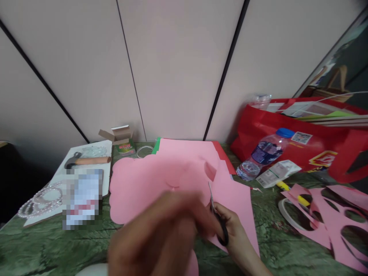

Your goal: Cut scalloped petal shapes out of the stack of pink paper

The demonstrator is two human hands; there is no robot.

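Note:
My right hand [234, 226] grips a pair of black-handled scissors [223, 232], their narrow blades pointing up and away over pink paper. Large and blurred close to the camera, my left hand [155, 234] is raised in front of the pink paper; its fingers are too smeared to read. Behind it lies a pink paper piece with a scalloped edge [135, 184]. A larger straight-edged pink sheet [240, 195] lies to its right, partly under the right hand. Near the blade tips, a bit of pink paper [210, 171] curls up.
On the left, a white board [107, 168] carries a hammer [92, 161] and bead strings [43, 201]. An opened small box [125, 147] stands behind. At right are a water bottle [263, 155], a red bag [258, 122], a tape roll [290, 218] and pink paper with cut-out holes [324, 230].

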